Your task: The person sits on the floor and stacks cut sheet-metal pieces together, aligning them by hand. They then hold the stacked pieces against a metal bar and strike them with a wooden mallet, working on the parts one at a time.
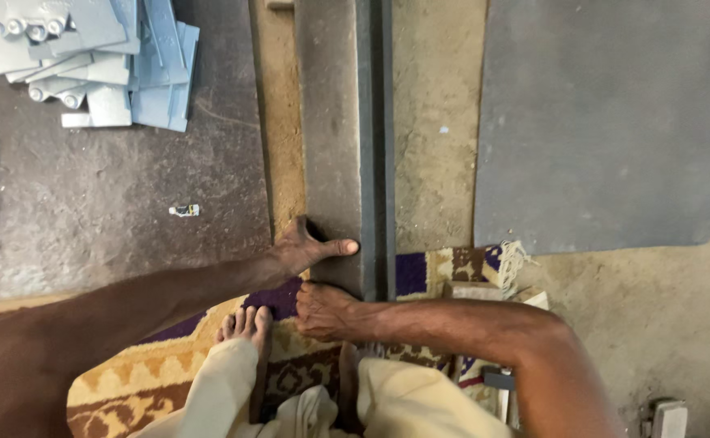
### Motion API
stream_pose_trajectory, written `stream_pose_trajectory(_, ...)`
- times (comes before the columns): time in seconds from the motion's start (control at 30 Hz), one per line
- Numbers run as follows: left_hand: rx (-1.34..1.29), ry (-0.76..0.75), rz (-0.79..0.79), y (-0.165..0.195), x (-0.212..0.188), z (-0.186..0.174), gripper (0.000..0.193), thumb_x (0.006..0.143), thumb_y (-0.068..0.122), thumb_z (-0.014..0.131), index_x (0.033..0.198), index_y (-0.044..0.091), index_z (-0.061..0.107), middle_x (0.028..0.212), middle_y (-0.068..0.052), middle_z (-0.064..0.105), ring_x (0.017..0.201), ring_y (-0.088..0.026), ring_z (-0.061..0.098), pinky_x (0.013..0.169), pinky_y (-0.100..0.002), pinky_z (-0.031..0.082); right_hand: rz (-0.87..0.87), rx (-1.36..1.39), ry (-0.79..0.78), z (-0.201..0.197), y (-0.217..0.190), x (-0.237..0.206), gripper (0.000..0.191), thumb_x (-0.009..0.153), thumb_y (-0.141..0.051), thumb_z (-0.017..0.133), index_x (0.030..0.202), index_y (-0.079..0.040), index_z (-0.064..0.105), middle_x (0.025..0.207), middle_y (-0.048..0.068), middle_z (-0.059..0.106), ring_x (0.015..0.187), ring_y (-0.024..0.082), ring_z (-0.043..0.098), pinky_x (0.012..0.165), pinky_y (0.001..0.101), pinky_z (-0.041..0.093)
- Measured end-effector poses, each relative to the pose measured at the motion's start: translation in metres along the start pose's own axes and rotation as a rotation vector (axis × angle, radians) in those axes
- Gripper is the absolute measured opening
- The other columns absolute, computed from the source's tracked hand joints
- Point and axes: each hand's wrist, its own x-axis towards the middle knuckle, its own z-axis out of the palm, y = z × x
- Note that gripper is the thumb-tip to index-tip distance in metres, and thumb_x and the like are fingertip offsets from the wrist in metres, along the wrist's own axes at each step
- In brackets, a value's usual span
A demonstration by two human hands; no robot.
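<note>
A long grey metal channel (335, 122) lies on the floor, running from the top of the view down to my feet. My left hand (306, 247) rests on its near end, thumb stretched across the flat face and fingers wrapped over the left edge. My right hand (327, 312) grips the very end of the channel from below, knuckles toward me. A dark raised rib (375, 146) runs along the channel's right side. My bare feet (245, 328) sit on a patterned rug just behind the hands.
A pile of light blue-grey metal parts (87, 57) lies at the top left. A large grey sheet (606, 122) covers the floor at the right. The patterned rug (144, 373) is purple, tan and brown. A small white scrap (185, 210) lies on the dark floor.
</note>
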Motion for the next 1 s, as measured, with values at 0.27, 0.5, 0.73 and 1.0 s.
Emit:
stream_pose_trajectory(0.27,-0.026,-0.004,-0.006,0.002,-0.001,0.008,0.144,0.048,0.078,0.082,0.144,-0.012,0.021,0.141,-0.031,0.047,0.136,-0.036,0.053,0.112,-0.045,0.049,0.002,-0.066,0.137,-0.029,0.006,-0.012,0.023,0.08,-0.033,0.062,0.068,-0.013,0.063,0.071,0.001,0.059,0.079,0.019,0.057,0.085,0.0378,0.044)
stream_pose_trajectory(0.5,0.143,0.126,-0.148,0.013,0.005,0.044,0.146,0.06,0.079,0.084,0.146,-0.014,0.013,0.144,-0.036,0.04,0.135,-0.041,0.048,0.108,-0.046,0.047,-0.079,-0.032,0.285,-0.055,0.012,-0.042,0.019,0.082,-0.031,0.062,0.074,-0.014,0.059,0.074,0.001,0.057,0.081,0.019,0.059,0.083,0.0375,0.046)
stream_pose_trajectory(0.73,0.178,0.148,-0.03,0.014,0.007,0.053,0.118,0.074,0.058,0.08,0.15,-0.01,0.02,0.14,-0.034,0.053,0.119,-0.034,0.067,0.096,-0.04,0.06,-0.044,0.03,0.287,-0.068,0.012,-0.067,0.023,0.085,-0.029,0.065,0.07,-0.014,0.053,0.071,0.001,0.055,0.082,0.018,0.059,0.081,0.0355,0.047)
stream_pose_trajectory(1.0,0.236,0.043,0.107,0.038,0.023,0.083,0.091,0.097,0.04,0.074,0.153,-0.002,0.015,0.143,-0.028,0.045,0.127,-0.037,0.051,0.1,-0.049,0.046,0.035,0.19,0.528,-0.055,0.011,-0.102,0.042,0.1,-0.034,0.065,0.067,-0.012,0.051,0.07,0.004,0.051,0.076,0.021,0.054,0.077,0.0387,0.047)
